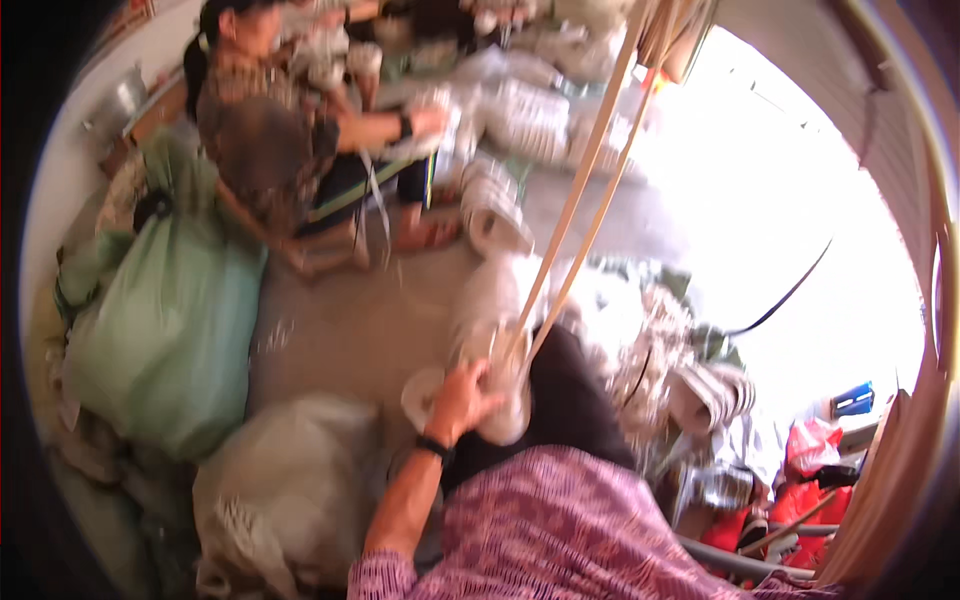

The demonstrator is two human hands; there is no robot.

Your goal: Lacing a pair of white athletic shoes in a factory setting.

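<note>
The pale stack (pixel 490 305) sits beside the dark trousers (pixel 580 400). The left hand (pixel 464 402) touches its near end; blur hides any grip. The right hand is unseen. It seems light, best held round its sides.

A hand could pass over the floor (pixel 345 330) left of centre, between the green sack (pixel 170 330) and the stack (pixel 490 300) by the left hand (pixel 462 400). Two strips (pixel 601 115) slant from the top edge to the stack, crossing any sideways path. A pale sack (pixel 290 490) blocks lower left; a pile (pixel 660 340), right of centre.
</note>
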